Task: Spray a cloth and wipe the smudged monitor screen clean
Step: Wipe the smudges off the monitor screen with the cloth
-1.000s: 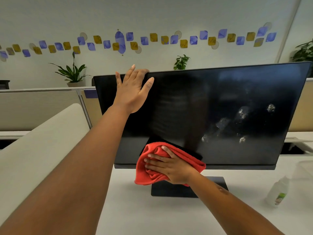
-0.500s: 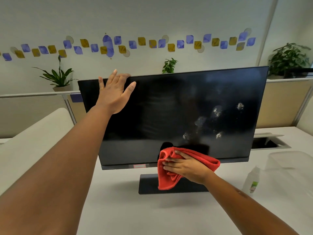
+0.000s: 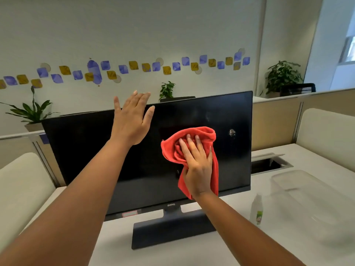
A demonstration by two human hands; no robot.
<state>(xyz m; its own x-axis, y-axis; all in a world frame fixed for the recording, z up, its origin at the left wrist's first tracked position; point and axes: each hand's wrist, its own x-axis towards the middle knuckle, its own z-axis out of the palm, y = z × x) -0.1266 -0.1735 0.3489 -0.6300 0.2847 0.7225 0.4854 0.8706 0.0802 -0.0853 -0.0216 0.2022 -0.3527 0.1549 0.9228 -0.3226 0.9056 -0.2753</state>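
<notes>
A black monitor (image 3: 92, 150) stands on a white desk, its screen dark. My right hand (image 3: 197, 166) presses a bunched red cloth (image 3: 201, 134) flat against the right half of the screen. One whitish smudge (image 3: 232, 132) shows just right of the cloth. My left hand (image 3: 132, 120) rests on the monitor's top edge, fingers spread, palm against the upper screen. A small clear spray bottle (image 3: 257, 210) with a green label stands on the desk, to the right of the monitor's base (image 3: 172, 229).
A clear plastic bin (image 3: 307, 194) sits at the right on the white desk (image 3: 288, 246). An open cable hatch (image 3: 269, 164) lies behind the monitor's right side. Beige partitions and potted plants (image 3: 28, 112) line the back; padded dividers flank both sides.
My right hand has swept the cloth up from the screen's bottom edge over the cluster of smudges; only one remains visible. My left hand slid right along the top edge. The view shifted.
</notes>
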